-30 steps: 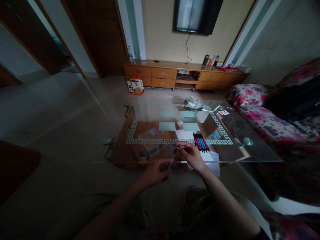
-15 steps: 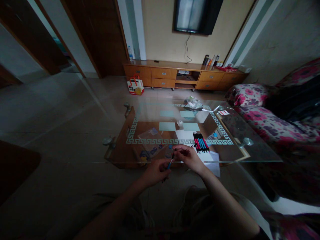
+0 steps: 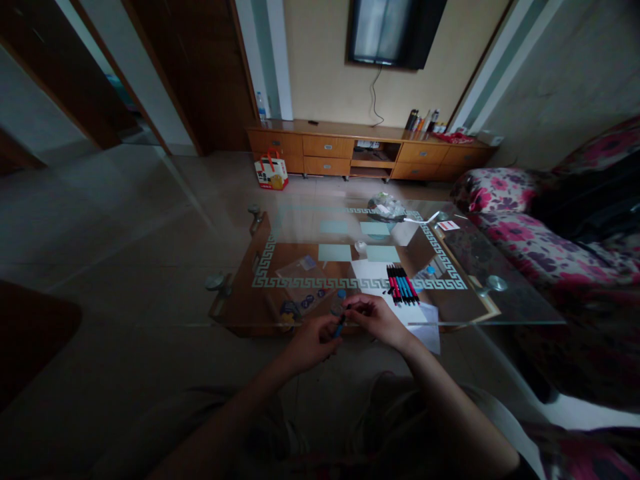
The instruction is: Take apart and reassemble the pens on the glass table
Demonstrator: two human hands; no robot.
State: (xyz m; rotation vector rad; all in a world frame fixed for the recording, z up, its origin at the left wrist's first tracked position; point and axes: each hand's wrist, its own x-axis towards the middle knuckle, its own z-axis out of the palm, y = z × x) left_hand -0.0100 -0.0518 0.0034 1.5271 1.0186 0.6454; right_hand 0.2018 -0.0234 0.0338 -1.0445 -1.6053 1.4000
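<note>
Hands, left hand [image 3: 311, 341] and right hand [image 3: 381, 319], pinch one blue pen [image 3: 340, 327].

Dim tiled room [image 3: 125, 220], wooden cabinet [image 3: 325, 148], wall television [image 3: 393, 30], floral sofa [image 3: 525, 227].

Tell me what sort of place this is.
Most likely a home living room: a wall-mounted television above a low wooden cabinet, a floral sofa, and a glass coffee table where the left hand and right hand hold a pen.

The blue pen [image 3: 341, 327] is mostly hidden by the fingers [image 3: 327, 331] — its ends too small to tell.
</note>
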